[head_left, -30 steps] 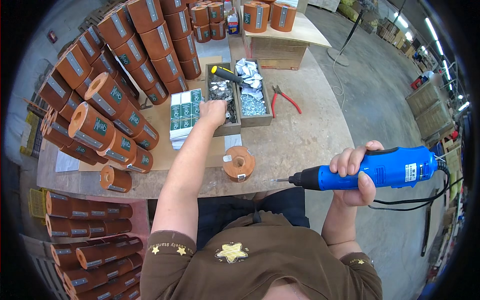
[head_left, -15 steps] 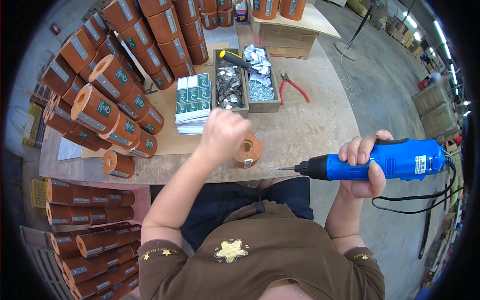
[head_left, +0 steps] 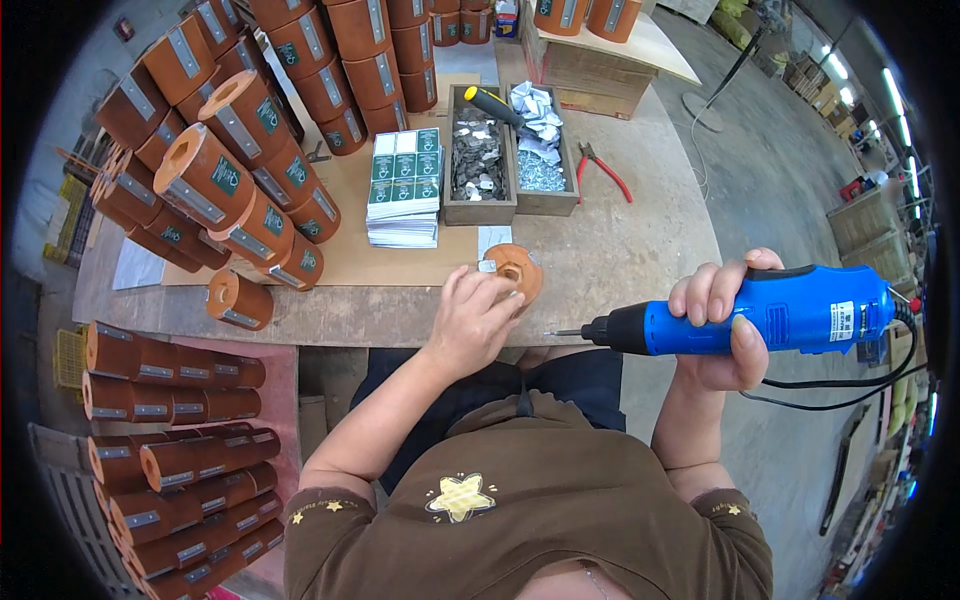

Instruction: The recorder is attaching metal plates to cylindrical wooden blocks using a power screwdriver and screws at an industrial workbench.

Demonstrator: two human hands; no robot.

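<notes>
Resting left hand [head_left: 472,315] at cylinder [head_left: 526,266], not discerning whether pinching; clasping driver [head_left: 795,312] in right hand [head_left: 728,325]; ideally squaring bit [head_left: 565,332] before pressing.

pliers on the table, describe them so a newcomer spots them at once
On the worktable, find two open trays side by side. Just right of the right-hand tray lie the pliers. Their spread red handles set them apart from the yellow-and-black tool handle across the trays.
</notes>
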